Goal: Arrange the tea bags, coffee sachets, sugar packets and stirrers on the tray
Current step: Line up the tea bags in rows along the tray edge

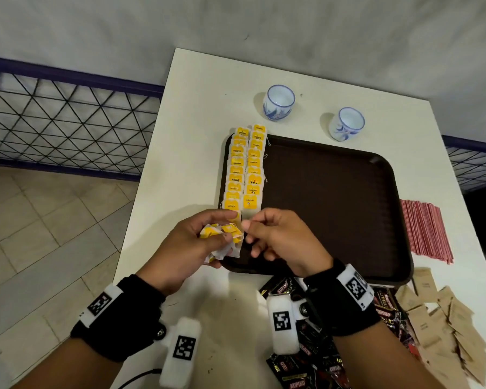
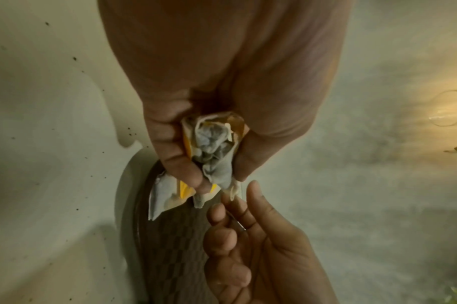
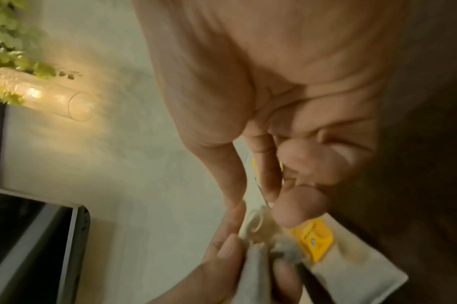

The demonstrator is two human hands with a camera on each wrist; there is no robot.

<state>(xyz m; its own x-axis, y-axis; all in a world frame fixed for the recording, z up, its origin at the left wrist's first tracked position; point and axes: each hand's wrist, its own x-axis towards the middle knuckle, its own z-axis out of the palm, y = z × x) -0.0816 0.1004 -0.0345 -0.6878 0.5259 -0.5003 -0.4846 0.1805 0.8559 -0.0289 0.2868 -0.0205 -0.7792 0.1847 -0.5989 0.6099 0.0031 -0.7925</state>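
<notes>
Two columns of yellow-tagged tea bags [image 1: 244, 169] lie along the left side of the brown tray [image 1: 334, 206]. At the tray's near left corner my left hand [image 1: 222, 228] grips a crumpled bundle of tea bags [image 1: 219, 251]; the left wrist view shows the bundle [image 2: 211, 142] bunched between thumb and fingers. My right hand [image 1: 249, 230] meets it from the right. Its thumb and forefinger pinch the edge of one tea bag [image 2: 234, 192] in that bundle. The right wrist view shows a yellow tag [image 3: 313, 236] just below the pinch.
Red stirrers [image 1: 427, 231] lie right of the tray. Black coffee sachets [image 1: 306, 360] and brown sugar packets [image 1: 446, 327] are heaped at the near right. Two blue-and-white cups [image 1: 279, 102] [image 1: 347, 123] stand behind the tray. The table's left edge [image 1: 141, 209] runs close by the tray.
</notes>
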